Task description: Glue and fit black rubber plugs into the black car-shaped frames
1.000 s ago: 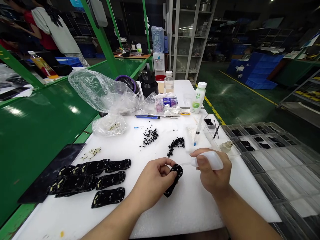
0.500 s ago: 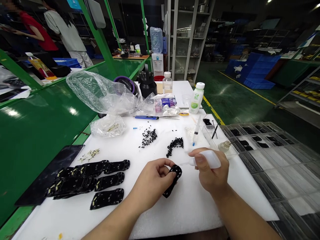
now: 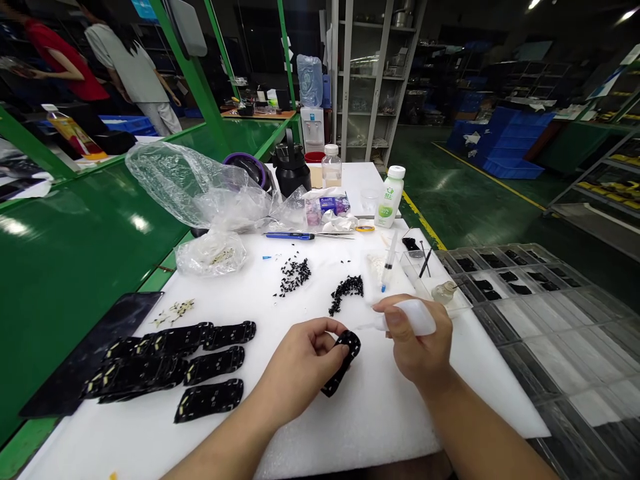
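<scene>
Pinched in my left hand (image 3: 307, 360) is a black, car-shaped plastic plate (image 3: 341, 367), tilted above the white foam sheet. My right hand (image 3: 423, 340) is closed round a white squeeze bottle (image 3: 416, 316), whose thin clear nozzle points left at the plate's upper end. Whether the tip touches the plate I cannot tell. Similar black plates (image 3: 215, 365) lie in overlapping rows left of my hands, some with pale strips at one end. Just beyond my hands are two piles of tiny black parts (image 3: 346, 292), and a few pale small pieces (image 3: 175, 311) lie further left.
A clear plastic bag (image 3: 200, 193), a blue cutter (image 3: 290, 236), a syringe (image 3: 389, 263) and a white bottle (image 3: 390, 197) stand or lie towards the back. Right of the sheet is a clear compartment tray (image 3: 530, 320) with black parts. Two people (image 3: 133, 73) stand at far left.
The whole view has shifted slightly. Both hands keep their grips on the plate and squeeze bottle, with the nozzle still at the plate's upper end.
</scene>
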`<action>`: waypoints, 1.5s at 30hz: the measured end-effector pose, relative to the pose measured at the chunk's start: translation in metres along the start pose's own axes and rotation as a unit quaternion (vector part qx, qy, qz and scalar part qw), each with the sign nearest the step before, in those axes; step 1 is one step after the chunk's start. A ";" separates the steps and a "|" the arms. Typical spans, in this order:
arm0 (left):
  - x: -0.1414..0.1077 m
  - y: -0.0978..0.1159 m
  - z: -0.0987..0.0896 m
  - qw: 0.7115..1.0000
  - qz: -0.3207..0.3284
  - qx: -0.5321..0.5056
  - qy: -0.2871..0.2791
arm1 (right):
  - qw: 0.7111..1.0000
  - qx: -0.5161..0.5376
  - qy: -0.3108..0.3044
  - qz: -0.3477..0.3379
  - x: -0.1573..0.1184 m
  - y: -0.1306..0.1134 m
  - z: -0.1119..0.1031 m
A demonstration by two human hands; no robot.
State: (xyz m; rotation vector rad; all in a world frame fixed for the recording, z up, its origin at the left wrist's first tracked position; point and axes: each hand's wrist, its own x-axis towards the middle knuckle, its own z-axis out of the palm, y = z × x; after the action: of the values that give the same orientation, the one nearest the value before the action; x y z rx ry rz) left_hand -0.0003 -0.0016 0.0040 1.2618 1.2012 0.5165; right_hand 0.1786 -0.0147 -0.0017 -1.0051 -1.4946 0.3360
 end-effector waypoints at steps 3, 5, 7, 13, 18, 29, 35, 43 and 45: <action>0.000 0.000 0.000 1.000 0.003 0.004 -0.003 | 1.000 0.001 0.001 0.001 0.000 0.001 0.000; 0.001 0.000 0.000 1.000 0.004 0.007 -0.005 | 1.000 0.000 0.002 0.003 0.001 0.001 0.000; 0.001 -0.001 -0.001 1.000 0.005 0.008 -0.005 | 1.000 0.001 0.004 0.006 0.001 0.001 0.000; 0.000 -0.001 -0.001 1.000 0.003 0.005 -0.001 | 1.000 -0.007 0.009 0.014 -0.001 0.003 0.001; 0.001 0.000 0.000 1.000 0.001 0.005 0.005 | 0.999 0.005 0.026 0.039 -0.002 0.003 0.001; 0.003 -0.002 -0.001 0.999 0.008 -0.014 0.027 | 0.999 0.037 0.037 0.006 -0.004 0.005 -0.004; 0.003 -0.002 0.000 1.000 0.011 -0.008 0.026 | 0.999 0.029 0.028 -0.008 -0.004 0.007 -0.001; 0.002 0.001 -0.001 1.000 -0.003 -0.012 0.027 | 0.999 0.032 0.021 -0.009 -0.003 0.005 -0.001; 0.003 0.000 -0.001 1.000 0.000 -0.011 0.028 | 0.999 0.030 0.020 -0.009 -0.003 0.005 -0.002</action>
State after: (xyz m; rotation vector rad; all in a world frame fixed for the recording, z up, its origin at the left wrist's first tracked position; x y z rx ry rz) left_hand -0.0002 0.0010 0.0031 1.2347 1.2396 0.5665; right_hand 0.1813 -0.0151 -0.0070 -0.9454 -1.4487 0.3438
